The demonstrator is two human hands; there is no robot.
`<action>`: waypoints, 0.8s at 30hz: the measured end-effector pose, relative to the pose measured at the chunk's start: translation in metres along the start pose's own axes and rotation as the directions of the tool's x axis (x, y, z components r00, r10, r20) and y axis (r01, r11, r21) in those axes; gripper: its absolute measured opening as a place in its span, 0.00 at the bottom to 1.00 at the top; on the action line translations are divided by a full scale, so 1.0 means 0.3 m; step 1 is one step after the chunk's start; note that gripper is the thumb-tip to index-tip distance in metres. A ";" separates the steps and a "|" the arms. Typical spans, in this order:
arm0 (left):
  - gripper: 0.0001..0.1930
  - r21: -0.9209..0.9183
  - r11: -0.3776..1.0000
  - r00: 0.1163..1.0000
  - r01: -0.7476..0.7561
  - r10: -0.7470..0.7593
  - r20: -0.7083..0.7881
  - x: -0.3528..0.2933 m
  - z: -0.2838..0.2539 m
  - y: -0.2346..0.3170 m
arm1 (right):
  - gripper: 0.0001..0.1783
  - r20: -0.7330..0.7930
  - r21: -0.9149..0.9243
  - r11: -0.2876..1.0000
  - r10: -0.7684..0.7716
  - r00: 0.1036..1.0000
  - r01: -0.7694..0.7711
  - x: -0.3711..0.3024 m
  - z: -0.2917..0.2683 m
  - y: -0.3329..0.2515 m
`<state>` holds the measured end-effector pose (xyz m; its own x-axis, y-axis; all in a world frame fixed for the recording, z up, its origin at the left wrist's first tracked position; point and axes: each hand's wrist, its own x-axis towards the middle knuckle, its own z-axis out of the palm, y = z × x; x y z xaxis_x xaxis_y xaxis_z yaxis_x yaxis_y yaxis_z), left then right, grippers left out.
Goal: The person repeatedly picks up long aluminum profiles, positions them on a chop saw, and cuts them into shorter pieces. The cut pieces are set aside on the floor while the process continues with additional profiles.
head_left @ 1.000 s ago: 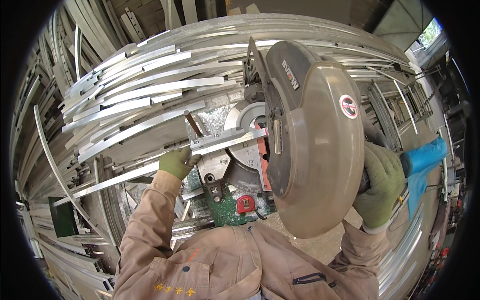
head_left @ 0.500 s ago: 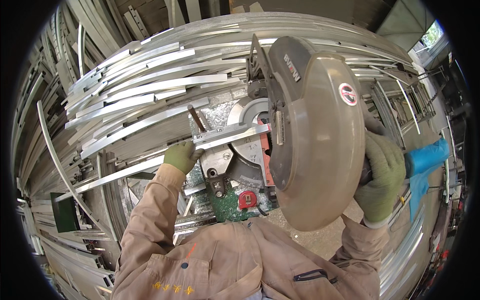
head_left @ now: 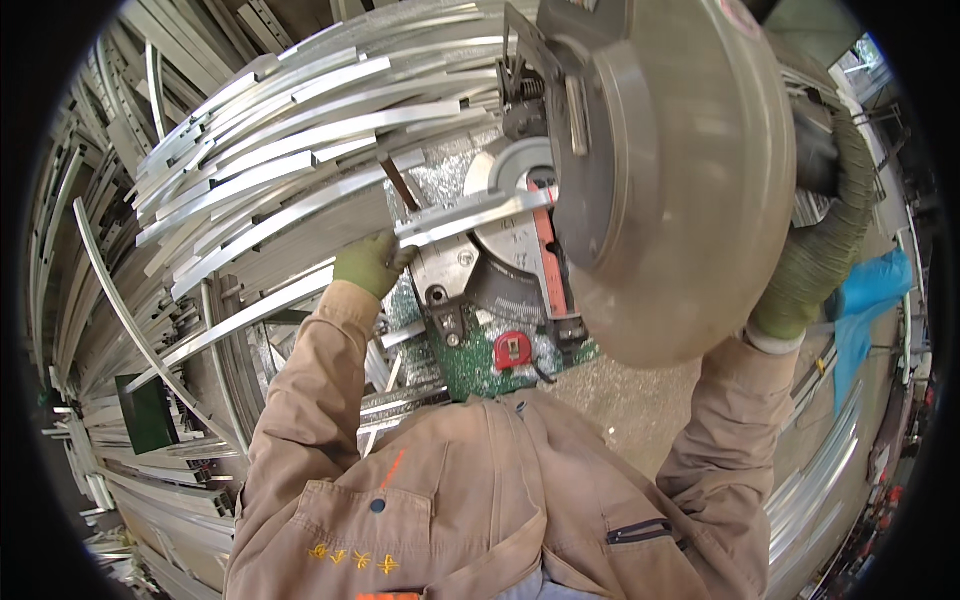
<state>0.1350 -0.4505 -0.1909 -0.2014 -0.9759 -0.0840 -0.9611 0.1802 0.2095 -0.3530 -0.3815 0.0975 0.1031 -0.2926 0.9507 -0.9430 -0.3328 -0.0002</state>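
My left hand (head_left: pixel 370 262), in a green glove, is closed around a long silver metal bar (head_left: pixel 275 305). The bar slants from the lower left onto the base of a mitre saw, its far end at the red slotted insert (head_left: pixel 550 255). Over the right side of the base stands the saw's head with its big grey-brown blade guard (head_left: pixel 700 190), apart from the bar. Behind that guard my right hand (head_left: pixel 815 245), gloved too, wraps round the saw's handle, which is mostly hidden. The guard conceals the blade.
A red tape measure (head_left: pixel 513 350) lies on the green, chip-strewn board in front of the base. A rusty upright rod (head_left: pixel 400 184) stands behind the bar. Stacked metal profiles (head_left: pixel 300 115) fill the back left. Blue plastic sheeting (head_left: pixel 868 290) hangs at the right.
The saw head has risen and shifted up and right in view, with my right hand still on its handle. My left hand keeps its hold on the bar.
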 end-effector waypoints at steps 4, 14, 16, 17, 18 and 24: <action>0.32 0.039 0.999 1.000 0.003 -0.003 0.001 -0.005 -0.022 0.021 | 0.35 -0.019 -0.121 0.933 0.339 0.941 -0.339 -0.243 -0.084 -0.006; 0.31 0.021 0.999 0.999 0.031 -0.031 0.043 0.003 -0.004 0.002 | 0.34 0.940 0.334 0.570 -0.258 0.223 -0.750 -0.820 0.111 -0.632; 0.30 0.042 0.998 0.998 0.047 -0.049 0.039 0.000 -0.001 -0.003 | 0.37 0.935 0.354 0.553 -0.218 0.278 -0.754 -0.889 0.148 -0.621; 0.30 0.051 0.997 0.998 0.056 -0.058 0.036 0.001 0.000 -0.003 | 0.37 0.947 0.319 0.601 -0.233 0.221 -0.733 -0.917 0.159 -0.607; 0.28 0.036 0.998 0.996 0.060 -0.062 0.058 -0.004 -0.006 0.002 | 0.37 0.956 0.284 0.646 -0.246 0.159 -0.708 -0.931 0.164 -0.595; 0.28 0.031 0.999 1.000 -0.009 0.010 -0.022 -0.006 0.001 0.001 | 0.33 0.925 0.354 0.658 -0.352 0.145 -0.664 -0.889 0.159 -0.643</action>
<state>0.1349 -0.4485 -0.1909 -0.2066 -0.9765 -0.0608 -0.9647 0.1929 0.1795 -0.1834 -0.2821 -0.1708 0.6391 -0.7546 -0.1491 -0.5770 -0.3421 -0.7416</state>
